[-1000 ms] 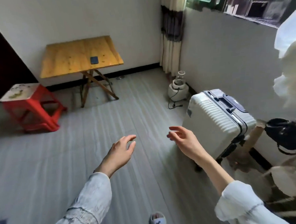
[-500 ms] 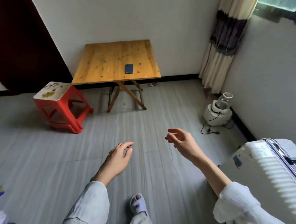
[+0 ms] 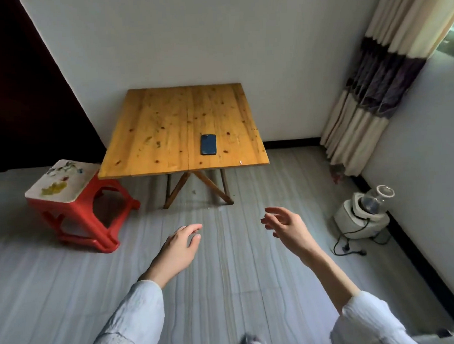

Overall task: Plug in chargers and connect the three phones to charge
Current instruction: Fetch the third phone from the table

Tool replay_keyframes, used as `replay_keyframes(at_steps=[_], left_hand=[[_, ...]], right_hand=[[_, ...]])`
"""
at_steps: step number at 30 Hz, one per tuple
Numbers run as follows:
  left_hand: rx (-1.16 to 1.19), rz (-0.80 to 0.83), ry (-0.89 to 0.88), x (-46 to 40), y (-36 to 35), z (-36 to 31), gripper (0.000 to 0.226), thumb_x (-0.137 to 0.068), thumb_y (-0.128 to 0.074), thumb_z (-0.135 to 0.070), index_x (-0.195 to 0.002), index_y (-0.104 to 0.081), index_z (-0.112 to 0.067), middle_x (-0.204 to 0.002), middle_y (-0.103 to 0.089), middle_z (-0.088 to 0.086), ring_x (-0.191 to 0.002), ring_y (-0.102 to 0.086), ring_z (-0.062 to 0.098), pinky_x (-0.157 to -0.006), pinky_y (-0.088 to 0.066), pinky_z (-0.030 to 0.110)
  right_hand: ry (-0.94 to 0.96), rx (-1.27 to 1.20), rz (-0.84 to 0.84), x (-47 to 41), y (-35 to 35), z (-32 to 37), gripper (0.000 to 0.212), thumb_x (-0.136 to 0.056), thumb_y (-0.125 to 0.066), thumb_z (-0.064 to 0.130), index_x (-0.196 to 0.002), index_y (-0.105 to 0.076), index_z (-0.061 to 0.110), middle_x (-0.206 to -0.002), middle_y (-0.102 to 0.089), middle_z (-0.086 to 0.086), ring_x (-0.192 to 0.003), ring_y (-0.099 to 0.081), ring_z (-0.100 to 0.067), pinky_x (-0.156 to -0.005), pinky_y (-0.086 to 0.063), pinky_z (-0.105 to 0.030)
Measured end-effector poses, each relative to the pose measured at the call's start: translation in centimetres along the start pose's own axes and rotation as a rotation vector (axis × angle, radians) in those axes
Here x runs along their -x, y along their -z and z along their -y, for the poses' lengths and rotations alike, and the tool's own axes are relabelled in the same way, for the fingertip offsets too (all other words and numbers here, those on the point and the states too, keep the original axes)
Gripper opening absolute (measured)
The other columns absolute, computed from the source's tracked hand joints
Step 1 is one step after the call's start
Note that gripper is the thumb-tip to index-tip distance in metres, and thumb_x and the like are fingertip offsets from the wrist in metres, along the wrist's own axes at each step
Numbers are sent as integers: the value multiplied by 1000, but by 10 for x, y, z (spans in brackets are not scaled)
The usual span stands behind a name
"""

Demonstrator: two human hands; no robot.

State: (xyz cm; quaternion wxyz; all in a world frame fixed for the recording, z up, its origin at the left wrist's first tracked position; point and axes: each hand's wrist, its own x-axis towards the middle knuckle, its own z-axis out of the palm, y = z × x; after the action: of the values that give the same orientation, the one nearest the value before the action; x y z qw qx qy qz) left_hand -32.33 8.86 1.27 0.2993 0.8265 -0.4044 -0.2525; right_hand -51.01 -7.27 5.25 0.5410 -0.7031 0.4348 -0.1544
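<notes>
Floor (image 3: 69, 298): pale grey boards with long, smooth streaks; I stand on it, well short of the furniture.
Counter (image 3: 165, 127): square folding top of knotty, varnished yellow wood on crossed legs, set against the white wall.
Stool (image 3: 72, 195): red moulded plastic, with a pale printed seat, just left of the counter.
Appliance (image 3: 359, 215): rounded white base carrying a clear jar, by the right wall; its dark cord (image 3: 348, 247) trails loose on the floor.
Left hand (image 3: 178, 250): empty, palm down, its digits loosely spread, hanging over bare floor.
Right hand (image 3: 286, 228): empty, its digits curled apart, also holding nothing.
Phone (image 3: 208, 144): slim, dark, glossy slab with rounded corners, lying flat near the counter's front edge, well apart from both hands.
Risk, judged: I see one phone only, and no charger or socket; the other two may be missed. The slick phone near the edge could slide off under a careless reach. The loose cord could catch a foot.
</notes>
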Motion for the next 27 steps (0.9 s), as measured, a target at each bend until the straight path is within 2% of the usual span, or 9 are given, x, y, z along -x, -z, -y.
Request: replay_keyframes(at_steps=[6,10,13,17,21,24,27], left_hand=[[4,3,28,-122,24,23,35,-95,-39,-26,-129,-46,-23,-132,-51,-2,-123,-46,14,-97,-34,24],[-5,15,80,-197,40,43,35,-96,-39,-25,-130,-46,-21,-135,-49,0,-126,-43,14,-96,-29,20],[-26,24,117,-249,54,58,37,-95,-40,-24,-132,-43,-21,-140,-44,0,-131,-38,15,-99,-26,20],[-85,28,138,-313,68,84,44,-94,-43,-23,-137,-38,-16,-147,-35,2,-136,-30,17,-110,-24,28],[-177,97,174,-379,69,117,50,-94,-43,-26,-141,-31,-18,-152,-25,6,-141,-21,21,-115,-21,36],[-258,195,239,-427,66,142,55,-94,-42,-30,-144,-21,-23,-157,-8,5,-144,-3,25,-116,-10,46],[-377,265,214,-476,65,174,64,-92,-44,-37,-145,-10,-28,-157,7,5,-143,16,29,-116,-2,54]], right_hand=[[-18,3,16,-133,-21,22,30,-93,-50,22,-120,-56,10,-97,-68,-6,-87,-64,-15,-71,-47,-19],[-46,25,76,-221,-37,35,32,-94,-49,23,-122,-55,9,-101,-68,-8,-89,-63,-16,-70,-47,-19],[-63,71,105,-278,-50,47,32,-94,-49,23,-121,-56,9,-109,-68,-11,-97,-63,-21,-79,-50,-29],[-99,178,131,-345,-73,56,35,-93,-49,25,-122,-55,7,-117,-65,-14,-107,-60,-25,-92,-48,-38],[-145,291,156,-405,-101,53,37,-94,-49,24,-126,-53,7,-122,-62,-15,-111,-59,-25,-91,-45,-30],[-178,386,164,-446,-126,44,37,-94,-48,23,-128,-52,7,-125,-61,-13,-111,-59,-25,-92,-43,-28],[-215,522,183,-485,-152,34,35,-95,-45,26,-126,-54,14,-126,-60,-11,-110,-60,-24,-89,-42,-27]])
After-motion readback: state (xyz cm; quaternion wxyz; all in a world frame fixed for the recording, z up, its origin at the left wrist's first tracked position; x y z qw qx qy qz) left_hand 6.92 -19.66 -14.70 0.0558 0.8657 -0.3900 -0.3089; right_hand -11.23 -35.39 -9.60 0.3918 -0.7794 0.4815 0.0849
